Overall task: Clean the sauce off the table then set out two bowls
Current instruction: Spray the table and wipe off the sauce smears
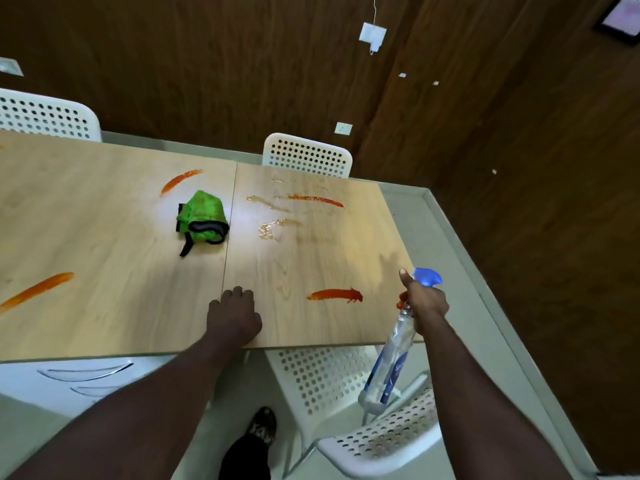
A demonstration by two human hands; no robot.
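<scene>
Right hand (424, 303): fingers wrapped round the neck of a clear plastic spray bottle with a blue trigger head (389, 362), thumb raised. The bottle hangs tilted below the hand, past the near table edge. Just left of this hand is a red-orange sauce streak (334, 294) on the light wooden table (104, 220).

Left hand (233, 317): fingers curled under, holding nothing, resting on the table by its near edge. Beyond it lies a crumpled green cloth with black trim (201, 218).

Beyond the right hand are wet, thinned sauce patches (277, 227) and a second red streak (316, 199). Two more streaks lie on the left hand's side, one beyond it (180, 181) and one far to its left (34, 291).
</scene>
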